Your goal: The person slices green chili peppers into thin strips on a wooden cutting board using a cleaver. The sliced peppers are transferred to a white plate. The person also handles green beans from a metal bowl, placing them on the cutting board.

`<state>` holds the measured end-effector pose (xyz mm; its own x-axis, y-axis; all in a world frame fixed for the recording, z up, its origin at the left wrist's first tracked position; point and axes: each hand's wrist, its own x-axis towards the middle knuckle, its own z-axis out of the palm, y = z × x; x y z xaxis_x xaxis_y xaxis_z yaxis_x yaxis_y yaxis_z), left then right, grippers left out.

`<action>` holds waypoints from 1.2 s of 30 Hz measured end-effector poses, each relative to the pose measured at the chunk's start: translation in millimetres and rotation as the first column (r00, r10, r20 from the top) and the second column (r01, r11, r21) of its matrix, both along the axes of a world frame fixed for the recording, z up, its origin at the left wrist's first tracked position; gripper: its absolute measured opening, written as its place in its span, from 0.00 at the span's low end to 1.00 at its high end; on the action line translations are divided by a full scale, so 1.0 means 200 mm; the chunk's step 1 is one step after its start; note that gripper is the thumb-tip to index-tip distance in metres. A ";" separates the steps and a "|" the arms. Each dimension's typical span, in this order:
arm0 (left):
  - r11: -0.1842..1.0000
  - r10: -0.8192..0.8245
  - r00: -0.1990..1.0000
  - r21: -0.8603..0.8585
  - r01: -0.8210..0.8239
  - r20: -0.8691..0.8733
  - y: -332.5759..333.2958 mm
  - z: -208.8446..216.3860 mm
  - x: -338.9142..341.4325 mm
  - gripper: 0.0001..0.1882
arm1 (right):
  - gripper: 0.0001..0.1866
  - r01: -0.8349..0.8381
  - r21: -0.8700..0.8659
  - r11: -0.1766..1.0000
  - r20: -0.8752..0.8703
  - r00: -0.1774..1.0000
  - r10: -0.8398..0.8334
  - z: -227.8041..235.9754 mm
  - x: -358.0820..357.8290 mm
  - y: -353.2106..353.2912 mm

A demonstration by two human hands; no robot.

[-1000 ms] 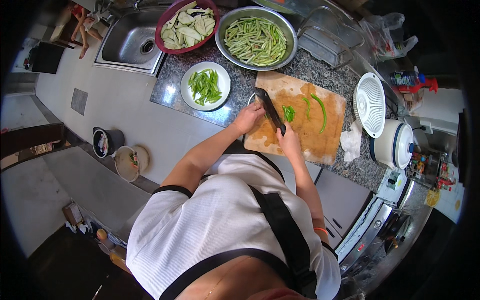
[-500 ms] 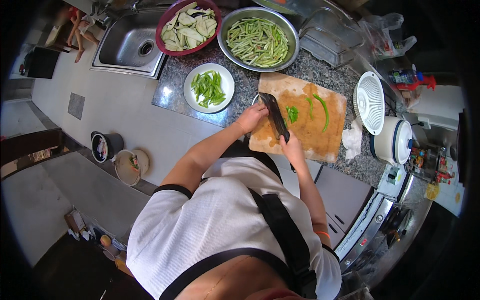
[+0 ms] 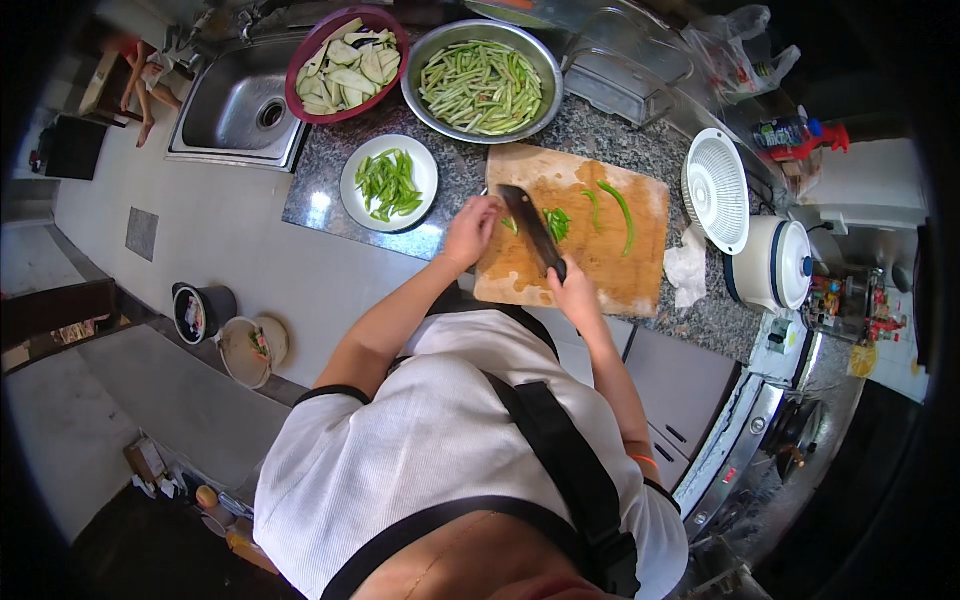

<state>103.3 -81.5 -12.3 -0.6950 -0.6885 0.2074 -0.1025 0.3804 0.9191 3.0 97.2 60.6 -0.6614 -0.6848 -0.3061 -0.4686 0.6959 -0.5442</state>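
Note:
My right hand (image 3: 574,290) grips the black handle of a kitchen knife (image 3: 530,225). Its broad dark blade slants across the left part of a wooden cutting board (image 3: 625,275). At the board's left edge is my left hand (image 3: 470,232), apart from the blade, with its fingers curled together; what they hold, if anything, is too small to make out. A small green piece (image 3: 510,225) lies between that hand and the blade. Cut green pepper (image 3: 557,223) sits just right of the knife. Farther right are a long whole green pepper (image 3: 622,215) and a shorter one (image 3: 592,207).
A white plate (image 3: 430,190) of sliced green pepper stands left of the board. Behind are a steel bowl (image 3: 548,120) of cut green beans and a dark red basin (image 3: 298,90) of eggplant slices. A white colander (image 3: 716,190) and a white cooker (image 3: 757,265) stand at the right.
My left hand has drawn back from the blade toward the board's left edge. The knife has tilted a little, still in my right hand. The whole view has shifted slightly.

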 end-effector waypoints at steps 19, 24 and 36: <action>0.986 -0.027 0.992 -0.162 0.046 0.122 0.11 0.13 -0.59 0.07 | 0.15 0.217 -0.233 0.948 0.241 0.957 -0.160 -0.11 -0.43 0.50; 0.870 -0.181 0.863 -0.332 0.364 0.471 0.24 -0.05 -0.87 0.10 | 0.11 0.399 -0.307 0.864 0.385 0.882 -0.270 0.02 -0.49 0.62; 0.981 -0.032 0.988 -0.186 0.060 0.152 0.30 0.14 -0.40 0.08 | 0.11 0.212 -0.274 0.938 0.328 0.938 -0.116 0.02 -0.52 0.49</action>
